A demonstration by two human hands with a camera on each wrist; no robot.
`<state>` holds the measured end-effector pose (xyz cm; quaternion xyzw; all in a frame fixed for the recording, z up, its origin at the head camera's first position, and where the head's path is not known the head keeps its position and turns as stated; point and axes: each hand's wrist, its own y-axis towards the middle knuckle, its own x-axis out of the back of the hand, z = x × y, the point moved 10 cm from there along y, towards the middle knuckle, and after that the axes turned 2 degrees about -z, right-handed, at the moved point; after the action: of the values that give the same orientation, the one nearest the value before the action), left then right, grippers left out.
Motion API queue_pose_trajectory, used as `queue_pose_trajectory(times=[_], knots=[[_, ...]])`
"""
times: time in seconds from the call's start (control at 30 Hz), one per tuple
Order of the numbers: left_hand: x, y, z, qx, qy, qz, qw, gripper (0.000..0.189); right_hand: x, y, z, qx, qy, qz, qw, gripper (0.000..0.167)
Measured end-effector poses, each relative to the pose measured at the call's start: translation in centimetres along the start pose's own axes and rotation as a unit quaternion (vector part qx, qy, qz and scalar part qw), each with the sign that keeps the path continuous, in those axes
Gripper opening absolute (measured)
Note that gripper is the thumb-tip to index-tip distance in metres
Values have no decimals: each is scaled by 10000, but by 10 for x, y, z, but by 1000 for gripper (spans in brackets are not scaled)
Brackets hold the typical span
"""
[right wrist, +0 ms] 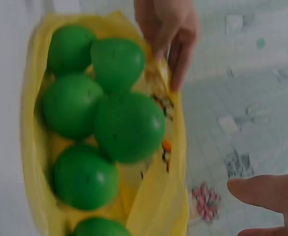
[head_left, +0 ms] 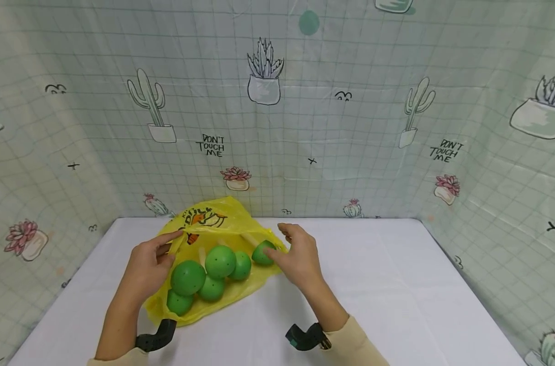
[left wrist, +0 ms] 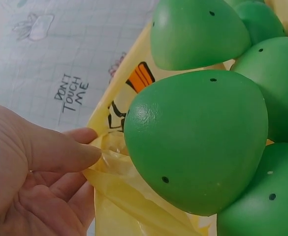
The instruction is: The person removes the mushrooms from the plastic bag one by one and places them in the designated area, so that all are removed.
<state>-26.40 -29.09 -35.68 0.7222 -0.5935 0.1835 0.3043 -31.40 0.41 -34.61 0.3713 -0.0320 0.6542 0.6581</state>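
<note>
Yellow plastic bag [head_left: 243,221] lies on the white bench [head_left: 378,284], mouth gaping toward the person, six green balls [head_left: 220,262] visible inside. Left hand [head_left: 147,267] pinches the bag's rim at the left end, thin film caught between thumb and fingers. Right hand [head_left: 300,254] is spread, thumb and forefinger parted, holding nothing. Key relation: bag and ball row run lengthwise from near left to far right, roughly from one grip to the other. Left hand is the nearer one, being on the rim; balls lie to its right. From the right hand, bag and balls lie leftward. Its thumb tip overlaps the rightmost ball [head_left: 260,253] in the head view, but the blurry right wrist view shows the thumb apart from the bag, so probably no contact.
</note>
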Motion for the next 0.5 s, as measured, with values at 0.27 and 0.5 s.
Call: queue_pose_trajectory(times=[0.27,0.5], knots=[[2,1,3,-15,4,-13,10000,53,-39,-3,29,204,244,540,9980,60],[0,0,1,-7,-74,-18,10000,53,-67,-8,27,130,479,1120,9925,66]])
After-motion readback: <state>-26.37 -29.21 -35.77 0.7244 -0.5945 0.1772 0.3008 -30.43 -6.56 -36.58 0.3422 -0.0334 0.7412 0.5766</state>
